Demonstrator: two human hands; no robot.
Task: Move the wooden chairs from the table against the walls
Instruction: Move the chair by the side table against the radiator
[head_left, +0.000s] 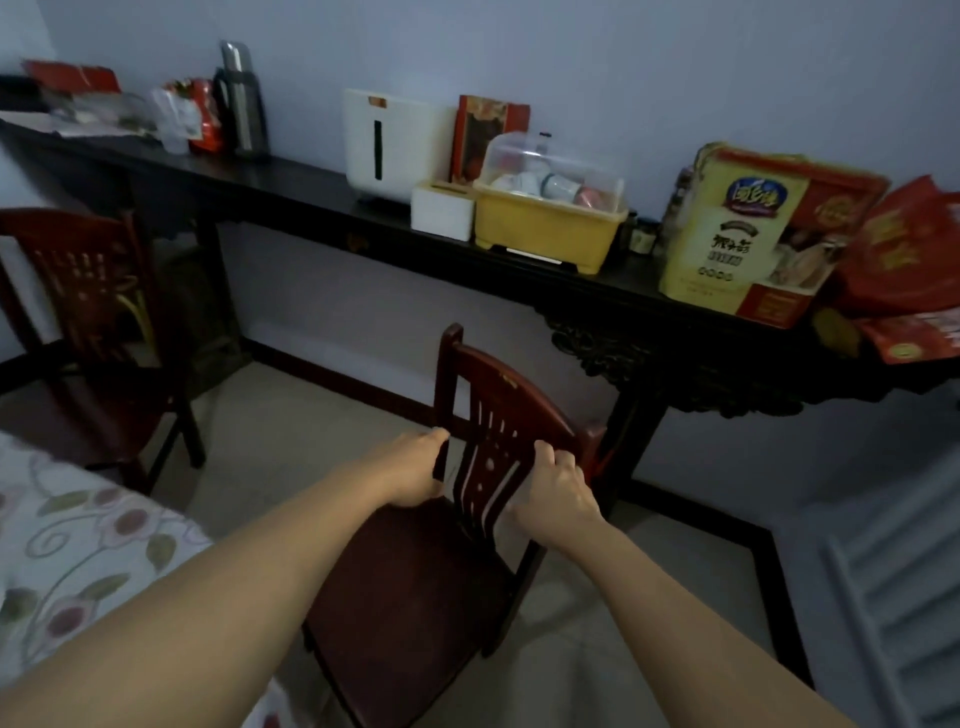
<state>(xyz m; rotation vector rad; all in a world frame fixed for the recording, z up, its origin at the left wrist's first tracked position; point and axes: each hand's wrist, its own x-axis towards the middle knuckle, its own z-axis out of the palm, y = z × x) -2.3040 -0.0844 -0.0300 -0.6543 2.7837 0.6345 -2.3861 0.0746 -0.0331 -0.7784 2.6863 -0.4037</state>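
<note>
A dark red wooden chair (415, 587) stands in front of me, its slatted back turned toward the dark console table. My left hand (415, 470) grips the left post of the backrest. My right hand (558, 493) is closed on the slats at the right side of the backrest. A second wooden chair (88, 322) of the same kind stands at the far left, close to the console table's left end. The table with a flowered cloth (78, 545) fills the lower left corner.
A long dark console table (291, 179) runs along the pale wall, carrying a steel flask (241, 98), a white appliance (389, 143), a yellow lidded tub (550, 218) and a yellow-red gift box (753, 234). White slatted panel (893, 582) at right. Bare floor between the chairs.
</note>
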